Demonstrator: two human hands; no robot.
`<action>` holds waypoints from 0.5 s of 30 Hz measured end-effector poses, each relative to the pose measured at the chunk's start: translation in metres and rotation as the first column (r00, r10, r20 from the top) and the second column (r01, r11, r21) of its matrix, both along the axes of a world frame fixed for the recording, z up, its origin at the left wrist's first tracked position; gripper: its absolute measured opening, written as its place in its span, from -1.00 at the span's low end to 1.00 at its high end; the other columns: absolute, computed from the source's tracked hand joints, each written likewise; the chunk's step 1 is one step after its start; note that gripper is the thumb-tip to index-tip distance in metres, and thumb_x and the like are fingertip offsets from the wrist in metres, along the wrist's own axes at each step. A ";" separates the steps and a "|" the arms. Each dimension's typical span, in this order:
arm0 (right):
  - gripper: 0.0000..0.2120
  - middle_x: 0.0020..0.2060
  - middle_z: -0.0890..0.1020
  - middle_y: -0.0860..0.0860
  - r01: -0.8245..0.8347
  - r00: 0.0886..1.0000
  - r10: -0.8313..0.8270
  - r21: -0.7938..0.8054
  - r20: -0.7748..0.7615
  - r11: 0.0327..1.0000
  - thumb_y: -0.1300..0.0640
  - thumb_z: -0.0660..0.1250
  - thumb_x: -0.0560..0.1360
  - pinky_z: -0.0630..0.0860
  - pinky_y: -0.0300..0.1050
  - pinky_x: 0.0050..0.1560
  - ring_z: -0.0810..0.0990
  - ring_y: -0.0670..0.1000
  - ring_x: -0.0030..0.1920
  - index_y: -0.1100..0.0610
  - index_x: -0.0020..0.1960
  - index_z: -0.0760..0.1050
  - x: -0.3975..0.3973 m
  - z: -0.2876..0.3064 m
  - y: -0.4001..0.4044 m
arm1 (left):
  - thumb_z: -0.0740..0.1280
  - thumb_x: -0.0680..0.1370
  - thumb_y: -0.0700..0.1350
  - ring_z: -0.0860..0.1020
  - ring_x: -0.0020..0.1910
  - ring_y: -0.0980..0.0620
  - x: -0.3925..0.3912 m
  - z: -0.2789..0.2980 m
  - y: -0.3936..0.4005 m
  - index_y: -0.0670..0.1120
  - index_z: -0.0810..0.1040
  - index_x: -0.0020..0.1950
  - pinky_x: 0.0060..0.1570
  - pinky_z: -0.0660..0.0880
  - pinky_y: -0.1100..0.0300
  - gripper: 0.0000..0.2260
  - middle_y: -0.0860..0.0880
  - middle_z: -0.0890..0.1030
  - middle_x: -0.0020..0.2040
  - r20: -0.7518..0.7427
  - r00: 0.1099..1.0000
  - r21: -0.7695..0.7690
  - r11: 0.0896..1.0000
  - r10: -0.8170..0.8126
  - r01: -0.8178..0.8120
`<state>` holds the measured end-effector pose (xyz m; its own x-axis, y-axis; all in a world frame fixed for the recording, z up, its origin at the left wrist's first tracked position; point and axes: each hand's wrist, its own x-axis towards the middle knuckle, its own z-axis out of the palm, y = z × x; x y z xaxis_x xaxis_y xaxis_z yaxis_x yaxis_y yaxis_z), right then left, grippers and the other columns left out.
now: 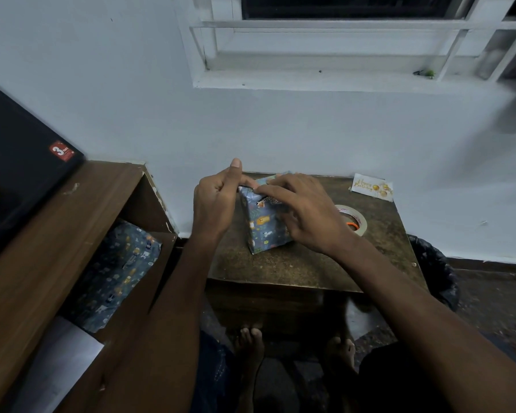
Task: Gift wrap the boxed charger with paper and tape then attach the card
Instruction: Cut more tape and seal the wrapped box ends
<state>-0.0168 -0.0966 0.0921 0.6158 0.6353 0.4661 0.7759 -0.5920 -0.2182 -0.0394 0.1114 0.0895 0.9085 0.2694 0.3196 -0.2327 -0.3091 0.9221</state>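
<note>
"How many things were on the little table (pixel 295 263)?"

"Three. There was one wrapped box (pixel 264 225), one roll of tape (pixel 353 219) and one card (pixel 371 187)."

"How many hands?"

"Two, a left hand (pixel 218 198) and a right hand (pixel 304 213). There were two bare feet too, and one more piece of the animal paper (pixel 116 272) on the shelf."

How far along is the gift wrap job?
Done: the box stands upright on the small table with its visible sides papered. In hand: the left hand and right hand work the paper at its top end. Left: taping that end, with the tape roll idle, and attaching the card, lying at the table's back corner.
</note>
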 end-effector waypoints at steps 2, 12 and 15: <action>-0.27 0.25 0.54 0.02 0.011 1.000 -0.011 -0.004 0.004 1.000 0.30 0.50 0.39 0.35 0.01 0.30 0.49 0.11 0.25 -0.01 0.52 0.45 0.000 0.000 0.001 | 0.14 0.70 0.33 0.66 -0.05 0.02 0.001 -0.004 0.002 0.09 0.78 -0.17 0.21 0.58 -0.06 -0.46 -0.26 0.72 -0.16 0.009 0.999 0.073 0.997 0.038 -0.039; -0.34 0.16 0.49 0.00 0.038 0.997 -0.038 -0.011 0.063 0.999 0.21 0.49 0.39 0.21 -0.12 0.20 0.46 0.06 0.16 0.01 0.47 0.48 -0.001 -0.002 0.004 | 0.07 0.63 0.42 0.69 0.11 0.18 0.000 0.001 -0.001 0.10 0.81 0.07 0.26 0.57 0.00 -0.40 0.19 0.77 -0.02 -0.079 0.989 0.173 0.979 0.122 -0.107; -0.32 0.17 0.46 0.00 0.067 0.996 -0.065 -0.039 0.059 0.997 0.10 0.51 0.41 0.26 -0.07 0.23 0.43 0.05 0.17 0.00 0.50 0.45 -0.002 -0.002 0.009 | 0.06 0.62 0.43 0.70 0.06 0.15 0.000 0.001 -0.003 0.11 0.80 0.04 0.22 0.58 -0.02 -0.39 0.18 0.77 -0.07 -0.108 0.988 0.189 0.978 0.110 -0.088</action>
<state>-0.0192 -0.0871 0.0898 0.6299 0.6134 0.4763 0.7453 -0.6499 -0.1488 -0.0399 0.1081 0.0905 0.9141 0.3069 0.2650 -0.0865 -0.4910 0.8669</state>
